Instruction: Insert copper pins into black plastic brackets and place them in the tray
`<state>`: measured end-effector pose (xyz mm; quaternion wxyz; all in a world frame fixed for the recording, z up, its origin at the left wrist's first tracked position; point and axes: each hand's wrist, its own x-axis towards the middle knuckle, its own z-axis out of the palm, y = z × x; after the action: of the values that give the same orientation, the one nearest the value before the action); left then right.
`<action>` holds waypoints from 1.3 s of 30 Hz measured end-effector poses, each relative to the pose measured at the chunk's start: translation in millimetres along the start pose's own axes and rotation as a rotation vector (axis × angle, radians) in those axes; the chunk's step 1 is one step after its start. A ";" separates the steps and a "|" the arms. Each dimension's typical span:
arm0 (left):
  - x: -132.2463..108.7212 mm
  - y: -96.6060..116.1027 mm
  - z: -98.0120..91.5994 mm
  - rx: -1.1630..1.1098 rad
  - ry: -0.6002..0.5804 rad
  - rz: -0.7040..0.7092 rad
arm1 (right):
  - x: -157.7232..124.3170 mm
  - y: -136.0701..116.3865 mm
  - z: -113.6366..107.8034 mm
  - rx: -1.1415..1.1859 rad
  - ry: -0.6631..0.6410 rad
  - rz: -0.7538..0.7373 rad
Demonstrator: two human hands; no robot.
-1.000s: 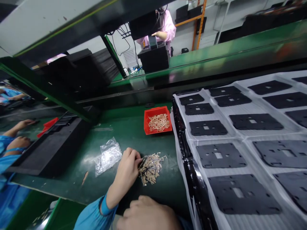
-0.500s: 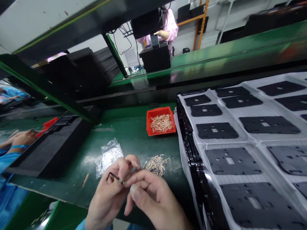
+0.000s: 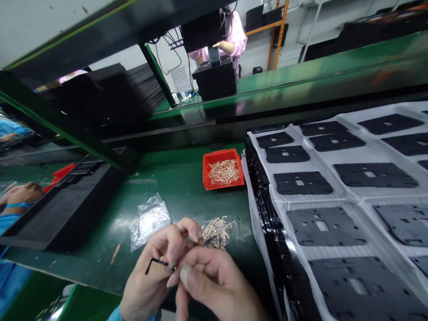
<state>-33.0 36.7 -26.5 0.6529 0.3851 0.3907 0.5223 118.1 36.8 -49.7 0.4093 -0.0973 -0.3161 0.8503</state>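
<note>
My left hand (image 3: 150,272) pinches a small black L-shaped strip (image 3: 157,262) between thumb and fingers, its bent end sticking out to the left. My right hand (image 3: 217,281) meets it at the strip's other end, thumb and forefinger pressed together; what they grip there is too small to tell. Just beyond my hands lies a loose pile of small pale and silvery pieces (image 3: 217,232). Left of the pile are clear plastic bags (image 3: 150,220). Farther back stands a red bin (image 3: 222,154) holding thin beige strips (image 3: 224,172).
On the right, a white-lined tray (image 3: 351,199) holds several black plates (image 3: 302,183). A black box (image 3: 76,209) stands at the left near another person's hands (image 3: 25,194). Across the bench, a person in pink (image 3: 237,38) handles a dark panel over a black box.
The black strip's bent end now shows more fully and points lower. My fingers have shifted slightly around it. The view has moved a little, and the bags and bin appear farther left.
</note>
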 end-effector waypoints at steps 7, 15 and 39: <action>2.5 -0.2 1.1 0.068 -0.036 0.045 | 2.1 9.0 -3.7 0.063 0.014 0.021; -2.1 0.5 2.6 0.067 -0.135 0.043 | 3.0 19.1 -4.5 0.132 0.054 0.058; 2.9 16.2 -6.3 0.126 -0.198 -0.075 | -4.6 16.7 -5.6 0.053 0.070 0.108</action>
<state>-44.4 42.7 -14.6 0.6820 0.4602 0.3705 0.4311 112.8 28.1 -64.8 0.3760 -0.1333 -0.2731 0.8754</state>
